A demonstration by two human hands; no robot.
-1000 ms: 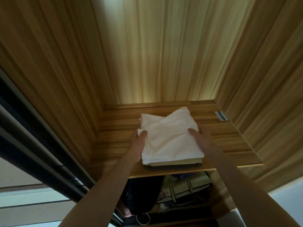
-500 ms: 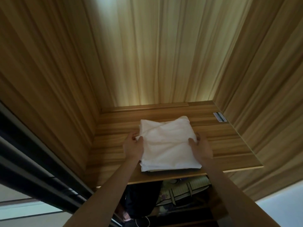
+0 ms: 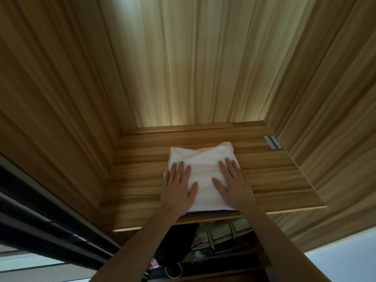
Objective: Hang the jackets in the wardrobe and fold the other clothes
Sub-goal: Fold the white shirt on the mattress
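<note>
Head view: folded white garment (image 3: 203,169) lay flat on wardrobe shelf (image 3: 284,180), near the front edge & roughly centred. Left hand (image 3: 179,186) & right hand (image 3: 234,184) both lay on top, fingers straight & spread, gripping nothing, prob. to press the fold flat. Dark clothes (image 3: 175,247) & a bag (image 3: 223,235) sat below the shelf.

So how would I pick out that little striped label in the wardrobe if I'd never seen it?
Start at the wooden wardrobe shelf where both hands press flat on a folded white cloth. Look to the shelf's far right corner, beside the side wall. The label lies there, a small pale strip with a dark band, the only marking on the bare wood.
</note>
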